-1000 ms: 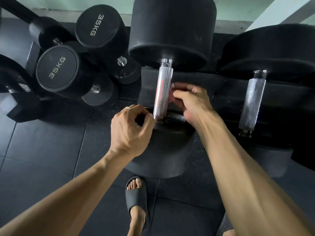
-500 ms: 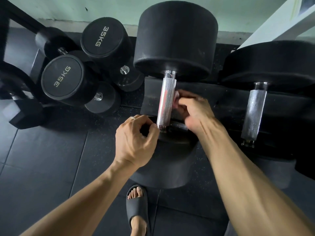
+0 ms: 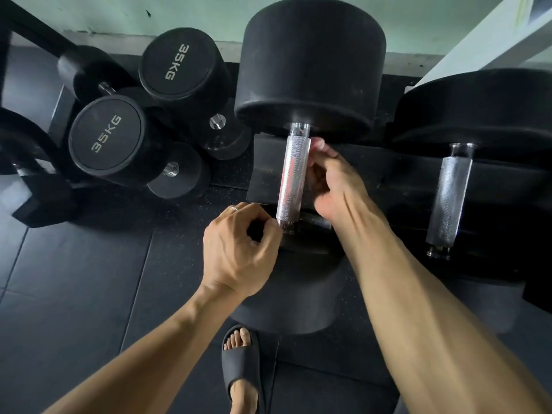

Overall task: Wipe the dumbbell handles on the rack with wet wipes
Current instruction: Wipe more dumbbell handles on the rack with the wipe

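While curled beside the handle's [image 3: 291, 177] near end, left hand [image 3: 239, 252] empty; right hand [image 3: 334, 186] cupping its far side

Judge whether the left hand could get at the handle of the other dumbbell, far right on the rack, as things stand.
Probably not directly. The left hand sits by the near handle, and the right hand and forearm cross between it and the far handle, which itself lies bare.

Left hand [image 3: 239, 252] curled, right hand [image 3: 334, 180] reaching forward, fingers seemingly bent.
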`<move>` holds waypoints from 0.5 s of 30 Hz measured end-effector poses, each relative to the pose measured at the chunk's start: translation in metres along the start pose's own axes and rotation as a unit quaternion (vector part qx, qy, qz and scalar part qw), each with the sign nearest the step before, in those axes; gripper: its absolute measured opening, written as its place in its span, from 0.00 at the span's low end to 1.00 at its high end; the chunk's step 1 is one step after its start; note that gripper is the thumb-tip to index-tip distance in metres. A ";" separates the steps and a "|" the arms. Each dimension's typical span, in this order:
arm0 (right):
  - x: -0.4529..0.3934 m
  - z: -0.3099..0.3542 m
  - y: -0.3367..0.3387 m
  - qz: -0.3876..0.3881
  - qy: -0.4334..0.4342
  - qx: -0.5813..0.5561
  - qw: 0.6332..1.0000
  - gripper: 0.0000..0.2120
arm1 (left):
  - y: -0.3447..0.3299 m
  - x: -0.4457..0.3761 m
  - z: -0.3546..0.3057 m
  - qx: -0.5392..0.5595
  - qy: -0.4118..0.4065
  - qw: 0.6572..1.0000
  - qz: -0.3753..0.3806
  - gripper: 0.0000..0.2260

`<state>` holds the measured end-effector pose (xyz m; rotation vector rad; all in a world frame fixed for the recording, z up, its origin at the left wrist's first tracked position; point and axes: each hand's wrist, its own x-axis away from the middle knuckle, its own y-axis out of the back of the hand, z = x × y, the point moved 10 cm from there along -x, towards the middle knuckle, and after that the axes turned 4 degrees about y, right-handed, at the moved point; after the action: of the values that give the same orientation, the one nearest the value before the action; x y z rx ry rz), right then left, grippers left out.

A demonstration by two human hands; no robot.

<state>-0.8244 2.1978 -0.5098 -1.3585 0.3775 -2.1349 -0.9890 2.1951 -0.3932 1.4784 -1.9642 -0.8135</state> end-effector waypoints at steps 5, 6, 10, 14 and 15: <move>-0.006 0.011 0.004 -0.015 0.024 0.023 0.999 0.10 | 0.001 0.000 0.001 0.001 0.002 1.000 -0.002 0.13; -0.010 0.014 0.000 -0.019 0.029 0.010 0.999 0.10 | 0.000 0.000 0.001 0.001 0.002 1.000 -0.002 0.13; -0.002 -0.001 0.010 0.005 0.001 0.108 0.994 0.13 | -0.001 -0.001 0.000 -0.001 -0.004 1.000 0.001 0.13; 0.005 0.005 0.016 0.023 0.017 0.164 0.986 0.13 | 0.000 0.000 0.001 0.000 -0.001 1.000 -0.001 0.14; -0.002 0.011 0.012 0.015 0.033 0.134 0.990 0.13 | 0.000 0.000 0.001 0.001 -0.001 1.000 -0.002 0.14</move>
<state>-0.8108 2.1903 -0.5122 -1.1251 0.1284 -2.1200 -0.9899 2.1953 -0.3938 1.4821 -1.9645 -0.8155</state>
